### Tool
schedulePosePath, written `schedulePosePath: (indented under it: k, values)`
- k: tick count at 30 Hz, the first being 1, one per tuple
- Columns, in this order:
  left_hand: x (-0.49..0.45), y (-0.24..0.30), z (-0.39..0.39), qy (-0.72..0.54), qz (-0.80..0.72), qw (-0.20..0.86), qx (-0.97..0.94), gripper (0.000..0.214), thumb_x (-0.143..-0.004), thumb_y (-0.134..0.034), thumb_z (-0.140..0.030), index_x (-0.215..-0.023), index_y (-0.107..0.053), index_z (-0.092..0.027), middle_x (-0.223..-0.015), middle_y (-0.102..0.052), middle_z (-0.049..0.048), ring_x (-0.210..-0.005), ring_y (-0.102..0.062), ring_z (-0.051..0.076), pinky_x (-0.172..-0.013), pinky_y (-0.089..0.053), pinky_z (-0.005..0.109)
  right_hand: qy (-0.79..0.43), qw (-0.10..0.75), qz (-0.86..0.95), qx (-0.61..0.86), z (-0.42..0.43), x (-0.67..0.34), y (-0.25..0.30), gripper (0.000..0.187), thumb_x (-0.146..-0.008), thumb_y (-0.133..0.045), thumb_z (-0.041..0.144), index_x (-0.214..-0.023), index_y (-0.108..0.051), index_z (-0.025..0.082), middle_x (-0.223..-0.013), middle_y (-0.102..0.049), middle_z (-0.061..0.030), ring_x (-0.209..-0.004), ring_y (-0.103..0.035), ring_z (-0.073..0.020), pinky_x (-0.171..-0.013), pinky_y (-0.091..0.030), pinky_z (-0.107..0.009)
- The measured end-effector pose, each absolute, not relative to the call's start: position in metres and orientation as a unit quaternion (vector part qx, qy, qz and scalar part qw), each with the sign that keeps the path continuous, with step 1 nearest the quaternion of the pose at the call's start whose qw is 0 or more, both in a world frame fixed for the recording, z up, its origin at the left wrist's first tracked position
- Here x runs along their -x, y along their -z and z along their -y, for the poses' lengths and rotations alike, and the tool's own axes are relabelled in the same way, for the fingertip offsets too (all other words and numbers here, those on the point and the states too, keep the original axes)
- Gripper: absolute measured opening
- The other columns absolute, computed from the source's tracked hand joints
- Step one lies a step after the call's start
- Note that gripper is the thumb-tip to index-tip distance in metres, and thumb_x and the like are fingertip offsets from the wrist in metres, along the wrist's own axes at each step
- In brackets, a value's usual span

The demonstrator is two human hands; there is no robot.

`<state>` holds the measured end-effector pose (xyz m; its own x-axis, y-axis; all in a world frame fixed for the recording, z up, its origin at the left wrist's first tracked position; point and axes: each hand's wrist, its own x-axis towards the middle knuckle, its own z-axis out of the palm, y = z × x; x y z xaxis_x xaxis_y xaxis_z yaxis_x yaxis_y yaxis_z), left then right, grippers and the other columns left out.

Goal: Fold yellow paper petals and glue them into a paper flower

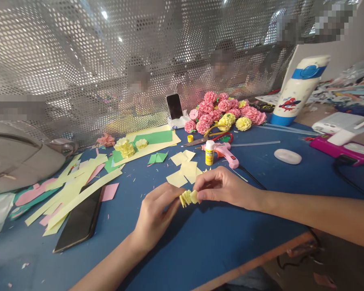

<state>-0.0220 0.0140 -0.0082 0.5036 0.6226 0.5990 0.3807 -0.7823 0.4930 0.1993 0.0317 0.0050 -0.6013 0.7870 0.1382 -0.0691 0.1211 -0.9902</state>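
Between my hands, a little above the blue table, is a small bunch of folded yellow paper [188,197] with several layers fanned side by side. My left hand [157,210] pinches its left end. At the right end, the thumb and bent fingers of my right hand [216,186] are closed on the same paper. Just beyond my hands lie loose pale yellow paper squares [188,169]. A glue stick [209,153] with a white cap stands upright behind my right hand. My fingertips partly hide the folded paper.
Pink and yellow paper flowers [215,111] are heaped at the back, near scissors [200,140] and a pink glue gun [227,153]. Paper strips [79,182] partly cover a black phone [79,222] at left. A white bottle [300,91] and a white mouse-shaped object [287,156] stand right.
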Motion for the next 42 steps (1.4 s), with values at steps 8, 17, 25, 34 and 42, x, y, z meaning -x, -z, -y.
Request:
schedulePosePath:
  k: [8, 17, 25, 34, 42]
  values:
    - [0.025, 0.01, -0.017, -0.37, -0.283, 0.059, -0.883, 0.018, -0.097, -0.049, -0.01, -0.103, -0.063, -0.018, -0.08, -0.066, 0.0045, -0.071, -0.057, 0.015, -0.067, -0.041, 0.025, -0.598, 0.354, 0.66, 0.286, -0.033, -0.199, -0.003, 0.024, -0.076, -0.079, 0.034, -0.079, -0.066, 0.015, -0.072, -0.066, 0.0008, -0.067, -0.06, -0.0101, -0.065, -0.048, -0.022]
    - [0.025, 0.014, -0.018, -0.35, -0.272, 0.046, -0.895, 0.019, -0.099, -0.046, -0.013, -0.108, -0.061, -0.019, -0.084, -0.068, 0.0054, -0.073, -0.056, 0.017, -0.068, -0.041, 0.028, -0.613, 0.344, 0.646, 0.296, -0.033, -0.197, -0.004, 0.035, -0.069, -0.084, 0.04, -0.076, -0.06, 0.016, -0.068, -0.062, 0.0028, -0.059, -0.054, -0.0078, -0.055, -0.041, -0.02]
    - [0.019, 0.013, -0.011, -0.333, -0.284, 0.075, -0.896, 0.019, -0.098, -0.04, -0.012, -0.104, -0.057, -0.018, -0.08, -0.063, 0.0053, -0.069, -0.051, 0.017, -0.064, -0.037, 0.028, -0.602, 0.327, 0.661, 0.305, -0.034, -0.196, -0.003, 0.039, -0.074, -0.079, 0.047, -0.075, -0.057, 0.016, -0.069, -0.057, 0.0029, -0.059, -0.046, -0.0075, -0.054, -0.036, -0.02]
    - [0.008, 0.01, -0.004, -0.269, -0.33, 0.123, -0.897, 0.024, -0.097, -0.036, -0.018, -0.075, -0.046, -0.019, -0.069, -0.05, 0.0019, -0.063, -0.043, 0.016, -0.061, -0.032, 0.028, -0.55, 0.316, 0.702, 0.323, -0.031, -0.196, 0.001, 0.037, -0.078, -0.075, 0.049, -0.075, -0.058, 0.016, -0.069, -0.053, 0.0028, -0.064, -0.045, -0.0104, -0.059, -0.034, -0.023]
    - [0.003, 0.009, 0.001, -0.275, -0.372, 0.208, -0.862, 0.03, -0.098, -0.034, -0.021, -0.072, -0.049, -0.019, -0.066, -0.054, 0.0022, -0.061, -0.048, 0.016, -0.06, -0.032, 0.027, -0.517, 0.324, 0.715, 0.342, -0.03, -0.195, 0.003, 0.04, -0.078, -0.075, 0.051, -0.072, -0.057, 0.016, -0.067, -0.05, 0.0037, -0.06, -0.04, -0.0093, -0.055, -0.03, -0.023]
